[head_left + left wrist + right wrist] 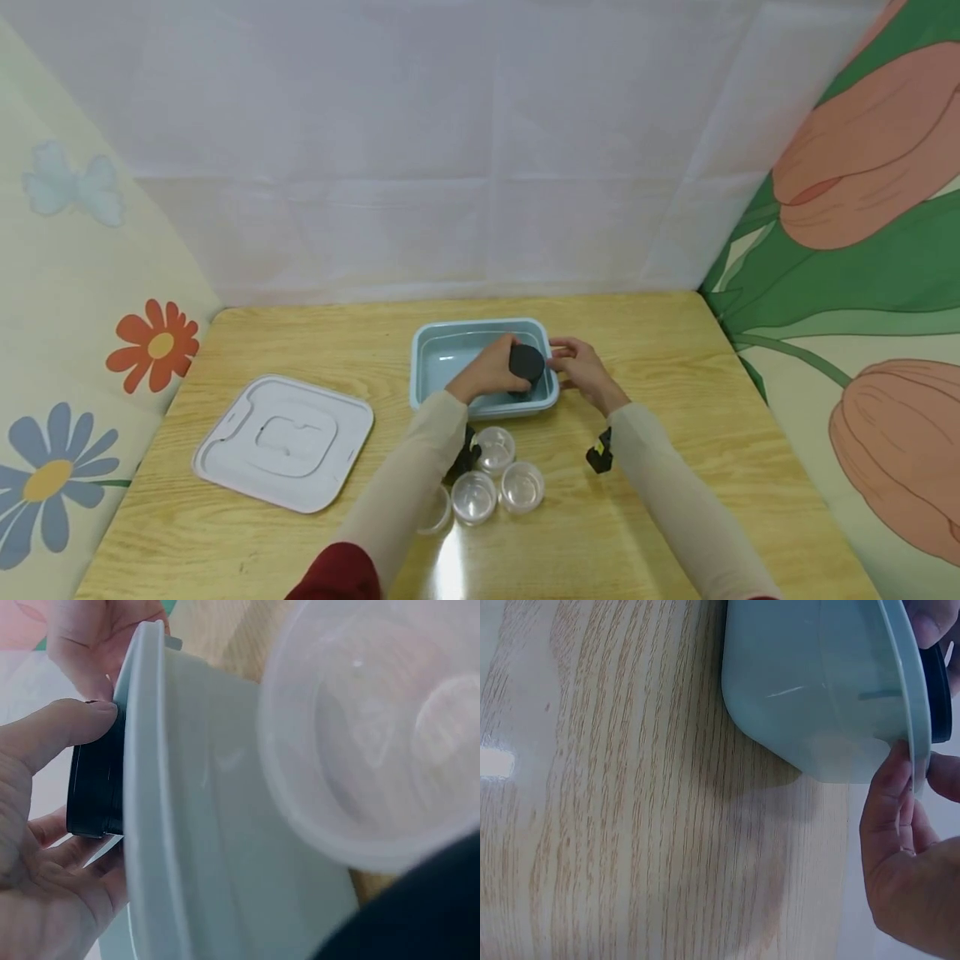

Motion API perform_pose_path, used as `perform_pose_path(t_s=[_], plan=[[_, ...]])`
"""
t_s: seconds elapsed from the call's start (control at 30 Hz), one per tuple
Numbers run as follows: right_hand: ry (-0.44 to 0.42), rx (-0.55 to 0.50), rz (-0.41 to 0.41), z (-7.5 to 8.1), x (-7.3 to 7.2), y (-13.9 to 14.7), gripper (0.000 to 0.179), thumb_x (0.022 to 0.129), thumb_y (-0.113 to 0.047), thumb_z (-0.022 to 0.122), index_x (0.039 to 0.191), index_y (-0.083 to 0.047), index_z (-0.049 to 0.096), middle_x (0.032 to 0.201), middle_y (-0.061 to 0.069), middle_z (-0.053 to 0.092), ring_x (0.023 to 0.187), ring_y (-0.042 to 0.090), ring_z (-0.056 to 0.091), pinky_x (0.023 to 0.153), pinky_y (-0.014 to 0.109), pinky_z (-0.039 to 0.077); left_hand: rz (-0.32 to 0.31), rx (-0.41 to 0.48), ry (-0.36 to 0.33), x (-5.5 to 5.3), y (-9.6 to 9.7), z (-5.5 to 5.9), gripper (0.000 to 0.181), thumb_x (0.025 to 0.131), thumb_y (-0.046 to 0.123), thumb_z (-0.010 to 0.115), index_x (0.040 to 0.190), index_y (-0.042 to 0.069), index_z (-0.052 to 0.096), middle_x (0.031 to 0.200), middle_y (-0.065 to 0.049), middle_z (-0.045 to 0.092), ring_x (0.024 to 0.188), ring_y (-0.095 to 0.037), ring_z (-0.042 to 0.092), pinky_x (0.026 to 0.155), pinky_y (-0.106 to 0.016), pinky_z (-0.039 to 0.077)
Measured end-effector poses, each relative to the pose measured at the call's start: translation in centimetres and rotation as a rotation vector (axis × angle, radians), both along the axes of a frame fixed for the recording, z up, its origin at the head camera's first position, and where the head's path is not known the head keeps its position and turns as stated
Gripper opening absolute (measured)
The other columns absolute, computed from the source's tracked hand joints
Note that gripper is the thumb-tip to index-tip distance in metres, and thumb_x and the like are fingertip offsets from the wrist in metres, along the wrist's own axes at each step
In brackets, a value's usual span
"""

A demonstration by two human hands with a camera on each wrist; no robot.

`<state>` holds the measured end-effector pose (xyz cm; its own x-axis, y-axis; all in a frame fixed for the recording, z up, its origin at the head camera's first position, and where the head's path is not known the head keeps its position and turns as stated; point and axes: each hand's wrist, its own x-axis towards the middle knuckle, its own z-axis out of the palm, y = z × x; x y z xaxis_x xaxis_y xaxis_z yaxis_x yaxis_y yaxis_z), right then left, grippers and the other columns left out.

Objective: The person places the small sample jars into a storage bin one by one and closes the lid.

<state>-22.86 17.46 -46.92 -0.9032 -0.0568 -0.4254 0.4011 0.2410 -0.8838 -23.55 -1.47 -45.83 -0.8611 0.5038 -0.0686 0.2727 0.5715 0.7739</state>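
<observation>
Just below the head view's middle, the left hand (491, 368) grips a round black thing (527, 363) in the right end of a blue tub (441, 367), while the right hand (587, 372) pinches the rim (916, 697), best held still so nothing slides.

Blk cylinder (527, 363), round top up, inside lt-blue tub (442, 364) nr R end

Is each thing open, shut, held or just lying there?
Blue tub, open
White lid, lying on the table
Round black thing, held
Clear cups, on the table; can't tell whether lidded
Left hand, gripping the round black thing
Right hand, pinching the tub's rim
</observation>
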Motion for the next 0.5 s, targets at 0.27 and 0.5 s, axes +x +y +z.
perform_pose_path(t_s=[0.27,0.5], plan=[[0.004,0.005,-0.014,0.0,0.0,-0.1,0.044,0.095,-0.004,0.053,0.138,-0.006,0.045,0.109,0.007,0.05,0.086,0.013,0.056,0.059,0.024,0.052,0.019,-0.024,-0.026,-0.5,-0.1,0.8,0.069,0.071,0.012,0.08,0.126,-0.004,0.042,0.118,-0.02,0.056,0.107,-0.03,0.056,0.098,-0.041,0.046],[0.002,0.001,-0.013,-0.1,-0.1,-0.1,0.044,0.095,-0.004,0.053,0.138,-0.006,0.045,0.113,0.009,0.049,0.088,0.015,0.056,0.064,0.029,0.054,0.017,-0.03,-0.022,-1.3,-0.2,1.1,0.067,0.072,0.013,0.079,0.125,-0.002,0.041,0.116,-0.019,0.056,0.104,-0.029,0.056,0.096,-0.04,0.046]])
